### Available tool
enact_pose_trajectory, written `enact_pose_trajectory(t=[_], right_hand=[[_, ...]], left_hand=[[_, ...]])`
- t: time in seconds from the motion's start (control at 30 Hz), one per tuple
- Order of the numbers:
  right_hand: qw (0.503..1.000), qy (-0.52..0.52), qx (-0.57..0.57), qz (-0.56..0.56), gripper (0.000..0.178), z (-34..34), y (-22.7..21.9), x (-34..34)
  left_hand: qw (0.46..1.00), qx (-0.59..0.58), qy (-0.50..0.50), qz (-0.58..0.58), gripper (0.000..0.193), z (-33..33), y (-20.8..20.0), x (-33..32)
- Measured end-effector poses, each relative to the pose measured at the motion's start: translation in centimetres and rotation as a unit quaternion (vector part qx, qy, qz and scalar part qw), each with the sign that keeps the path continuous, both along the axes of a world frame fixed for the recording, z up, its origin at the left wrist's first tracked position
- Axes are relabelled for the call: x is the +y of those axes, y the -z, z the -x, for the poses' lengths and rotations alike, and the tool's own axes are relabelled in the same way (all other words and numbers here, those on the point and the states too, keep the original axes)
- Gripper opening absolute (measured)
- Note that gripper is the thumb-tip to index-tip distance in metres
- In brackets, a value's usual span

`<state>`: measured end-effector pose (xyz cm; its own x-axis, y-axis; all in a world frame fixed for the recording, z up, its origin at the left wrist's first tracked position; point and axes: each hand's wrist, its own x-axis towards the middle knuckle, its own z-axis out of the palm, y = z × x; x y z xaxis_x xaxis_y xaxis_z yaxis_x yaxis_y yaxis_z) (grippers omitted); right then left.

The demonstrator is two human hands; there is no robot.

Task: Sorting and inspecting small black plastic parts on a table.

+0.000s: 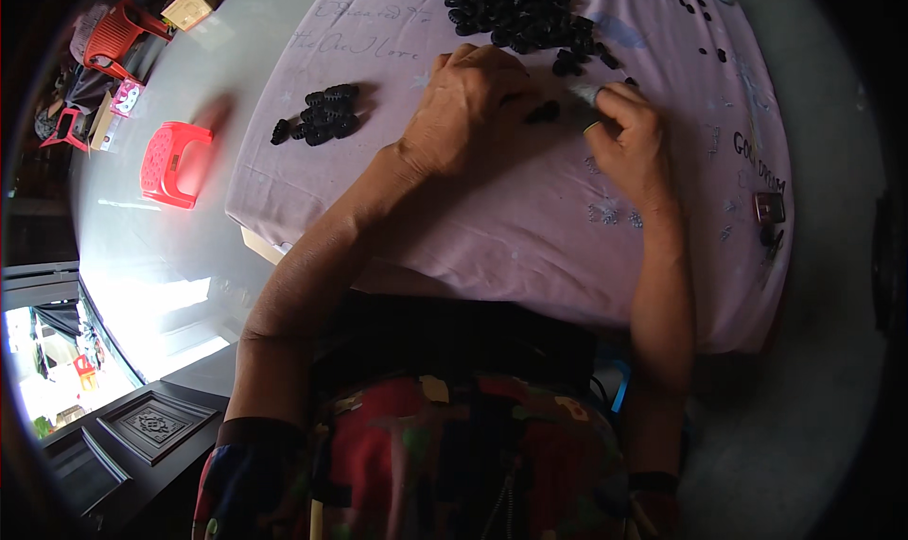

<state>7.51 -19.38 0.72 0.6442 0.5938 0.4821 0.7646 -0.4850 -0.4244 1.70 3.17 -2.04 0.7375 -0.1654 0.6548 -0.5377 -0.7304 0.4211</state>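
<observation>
My left hand [461, 105] is over the cloth-covered table, fingers curled down and closed. Dark bits show under its fingertips, but what they hold is hidden. My right hand [632, 141] faces it from the right, thumb and forefinger bent together around something pale and translucent, too blurred to name. Between the hands is a small black ribbed piece [544, 113]. Beyond them spreads a big heap of similar black ribbed pieces [520, 10]. A smaller pile of black ribbed pieces [326, 114], lined up close together, lies left of my left hand.
A pink printed cloth [492, 228] covers the table. Near its right edge lie a small reddish case [769, 207] and dark items. A few loose black pieces [705, 54] are scattered at the far right. On the floor to the left stand a red stool [175, 164] and a red chair [123, 37].
</observation>
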Motion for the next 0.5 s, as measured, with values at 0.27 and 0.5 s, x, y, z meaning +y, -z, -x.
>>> enact_pose_trajectory(t=[0.27,0.5], right_hand=[[0.996,0.059,0.013,-0.059,0.006,-0.9,0.1,-1.2],[0.996,0.070,0.012,-0.054,0.006,-0.9,-0.1,-1.4]], left_hand=[[0.997,0.035,-0.019,-0.064,0.023,1.0,-1.8,-2.9],[0.987,-0.015,0.081,-0.136,0.013,1.5,0.1,-6.3]])
